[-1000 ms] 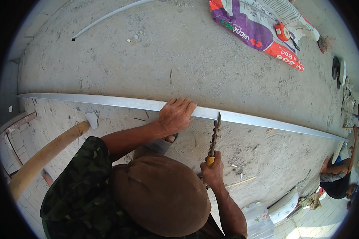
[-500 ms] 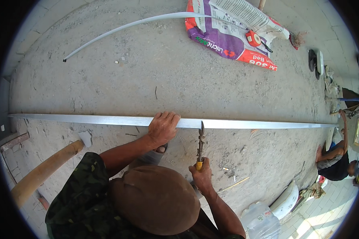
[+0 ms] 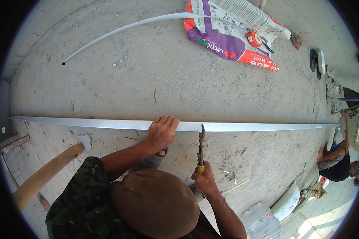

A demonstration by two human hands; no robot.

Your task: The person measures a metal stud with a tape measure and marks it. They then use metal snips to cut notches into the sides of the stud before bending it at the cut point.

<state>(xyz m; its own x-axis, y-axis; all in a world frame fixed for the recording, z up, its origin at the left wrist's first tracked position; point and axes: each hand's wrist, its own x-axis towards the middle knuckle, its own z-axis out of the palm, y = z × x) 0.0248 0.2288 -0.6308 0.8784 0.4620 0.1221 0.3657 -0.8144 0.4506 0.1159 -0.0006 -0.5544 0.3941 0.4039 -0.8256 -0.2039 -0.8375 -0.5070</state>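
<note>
A long silvery metal strip (image 3: 87,122) lies across the floor in front of me from left to right. My left hand (image 3: 162,130) is closed over it left of the middle, fingers curled past its far edge. In my right hand (image 3: 206,180) is a pair of tin snips (image 3: 201,145) with yellow grips. Its jaws sit on the strip right of my left hand, where a dark notch crosses the metal. The lower part of the snips is partly hidden by my fingers. A brown cap (image 3: 153,203) covers the lower middle of the view.
Beyond the strip, a red tape measure (image 3: 254,38) rests on a purple, white and red bag (image 3: 223,44); a pale curved band (image 3: 119,32) arcs left from there. At left is a thick wooden handle (image 3: 48,173). A person (image 3: 335,163) sits far right, near plastic wrap (image 3: 262,221).
My right hand has shifted slightly down and right, and the angle of the snips has altered a little. My left hand keeps its hold on the strip.
</note>
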